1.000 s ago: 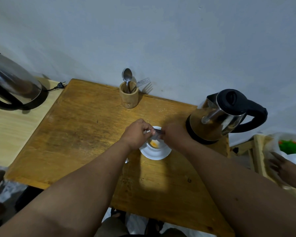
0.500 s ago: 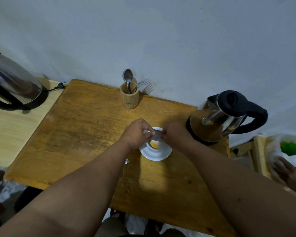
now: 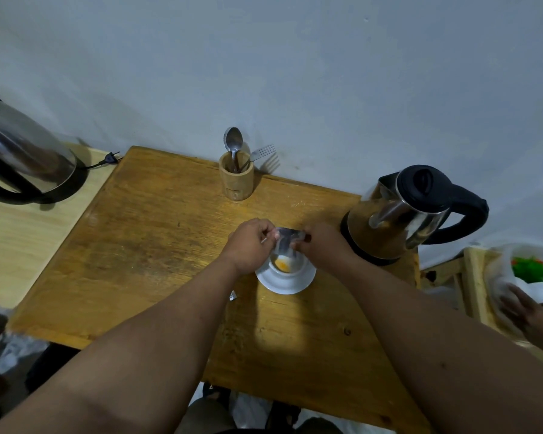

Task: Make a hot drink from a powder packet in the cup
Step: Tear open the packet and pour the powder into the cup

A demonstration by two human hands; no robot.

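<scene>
Packet (image 3: 285,242) | btwn both hands, pinched | above cup (image 3: 287,264)

Pale grey wall (image 3: 295,57), worn wooden table (image 3: 157,245), lighter side table (image 3: 22,245)

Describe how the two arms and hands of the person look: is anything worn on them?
Both forearms are bare up to the near edge of the head view; no sleeve shows. The left hand and the right hand wear no glove, and no watch or bracelet shows at either wrist. No ring can be seen, though most fingers are hidden. Both forearms look broad because of the wide-angle lens.
</scene>
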